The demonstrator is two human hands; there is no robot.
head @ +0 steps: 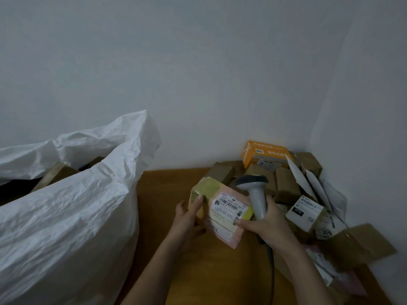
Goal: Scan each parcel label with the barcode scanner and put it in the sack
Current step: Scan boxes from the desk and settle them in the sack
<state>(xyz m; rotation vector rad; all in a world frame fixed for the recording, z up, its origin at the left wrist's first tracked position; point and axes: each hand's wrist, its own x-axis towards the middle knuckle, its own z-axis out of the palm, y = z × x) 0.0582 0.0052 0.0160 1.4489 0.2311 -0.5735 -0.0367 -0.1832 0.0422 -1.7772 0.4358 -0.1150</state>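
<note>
while left hand [187, 219] grips parcel [220, 211] edge, right hand [267, 225] grips scanner [255, 194] beside sack [72, 208].

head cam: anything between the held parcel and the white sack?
Only a bare strip of the wooden table, as the head view shows. The left hand grips the pink parcel on the side facing the white sack; nothing else lies there.

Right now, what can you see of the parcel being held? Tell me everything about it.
The parcel is a small pink box, seemingly cardboard, with yellowish tape over its ends. A white shipping label with barcodes faces up. It is tilted, held above the wooden table. The left hand grips its left end; fingers of the right hand, which also holds the scanner, touch its right edge.
</note>
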